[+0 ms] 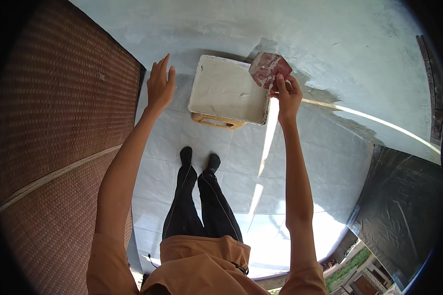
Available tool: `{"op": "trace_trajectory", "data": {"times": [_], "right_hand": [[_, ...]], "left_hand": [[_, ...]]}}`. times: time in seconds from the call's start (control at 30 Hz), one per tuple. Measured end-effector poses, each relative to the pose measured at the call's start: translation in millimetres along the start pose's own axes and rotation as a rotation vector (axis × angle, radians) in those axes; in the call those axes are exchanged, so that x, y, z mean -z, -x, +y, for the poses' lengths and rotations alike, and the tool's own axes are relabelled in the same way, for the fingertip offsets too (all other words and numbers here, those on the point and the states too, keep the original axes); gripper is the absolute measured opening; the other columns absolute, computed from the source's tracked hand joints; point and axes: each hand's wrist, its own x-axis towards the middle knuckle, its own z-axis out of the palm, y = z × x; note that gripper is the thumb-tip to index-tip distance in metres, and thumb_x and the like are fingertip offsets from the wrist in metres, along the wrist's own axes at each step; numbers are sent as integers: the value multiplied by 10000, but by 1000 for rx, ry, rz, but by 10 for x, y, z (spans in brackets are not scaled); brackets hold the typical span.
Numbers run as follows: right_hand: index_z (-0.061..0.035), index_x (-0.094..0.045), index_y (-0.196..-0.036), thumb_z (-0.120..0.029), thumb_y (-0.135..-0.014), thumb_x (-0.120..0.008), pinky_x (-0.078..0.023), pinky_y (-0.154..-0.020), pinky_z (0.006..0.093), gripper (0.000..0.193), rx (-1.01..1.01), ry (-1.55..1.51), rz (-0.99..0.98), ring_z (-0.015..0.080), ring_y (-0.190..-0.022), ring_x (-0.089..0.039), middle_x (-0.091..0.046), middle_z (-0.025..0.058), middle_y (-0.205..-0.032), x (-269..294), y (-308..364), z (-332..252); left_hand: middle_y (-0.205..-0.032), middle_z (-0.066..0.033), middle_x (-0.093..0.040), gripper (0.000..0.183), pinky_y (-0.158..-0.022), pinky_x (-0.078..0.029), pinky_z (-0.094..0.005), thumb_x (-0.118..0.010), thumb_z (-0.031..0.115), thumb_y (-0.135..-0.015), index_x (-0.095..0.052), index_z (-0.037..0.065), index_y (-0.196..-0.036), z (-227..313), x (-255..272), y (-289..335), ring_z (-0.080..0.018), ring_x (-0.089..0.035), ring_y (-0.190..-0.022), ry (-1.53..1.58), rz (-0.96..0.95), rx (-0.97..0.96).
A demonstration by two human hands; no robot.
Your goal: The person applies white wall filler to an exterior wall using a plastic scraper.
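Standing on the tiled floor [165, 135], the person, in black trousers [179, 211], faces a yellow stool [196, 117] which bears a shallow tray [195, 83] of pale paste [226, 91]. The tray's longer side runs left to right across the body, its right end dipping slightly toward the person in this view. The left grip [161, 84] is apart, digits spread and holding nothing, to the left of the tray and clear of it. The right grip [289, 96] is clamped on a flat red scraper [270, 70], thumb on the upper face at the lower-right edge. The scraper lies up and to the left of that grip, overlapping the tray's far right corner in view; the right hand is clearly the nearer. Its outline is many-sided and about as wide as long, so no definite long axis can be recorded; the free edge points up and left, away from the body. Paste smears its face. Beyond stands the grey-blue wall [349, 54]; whether the scraper touches it cannot be determined.
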Motion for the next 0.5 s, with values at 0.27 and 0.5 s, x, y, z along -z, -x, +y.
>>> {"op": "trace_trajectory", "data": {"times": [0.27, 0.5], "right_hand": [[-47, -697, -1079, -182, -912, -686, -536, -590, 294, 215, -44, 468, -68, 119, -635, -647, -711, 106, -790, -430, 163, 990], [-66, -701, -1026, -125, -889, -634, -532, -686, 409, 164, 261, 826, -369, 342, -776, -668, -693, 169, -888, -935, 262, 1553]], "left_hand": [[-1400, -228, -479, 504, -1106, -340, -425, -393, 345, -1032, -435, 32, -1424, -526, -889, 609, -362, -447, -1321, 340, -164, 361], [-1250, -226, -619, 541, -1034, -426, -392, -391, 377, -1020, -415, 48, -1449, -694, -1270, 1181, -340, -599, -1172, 421, -330, 724]]}}
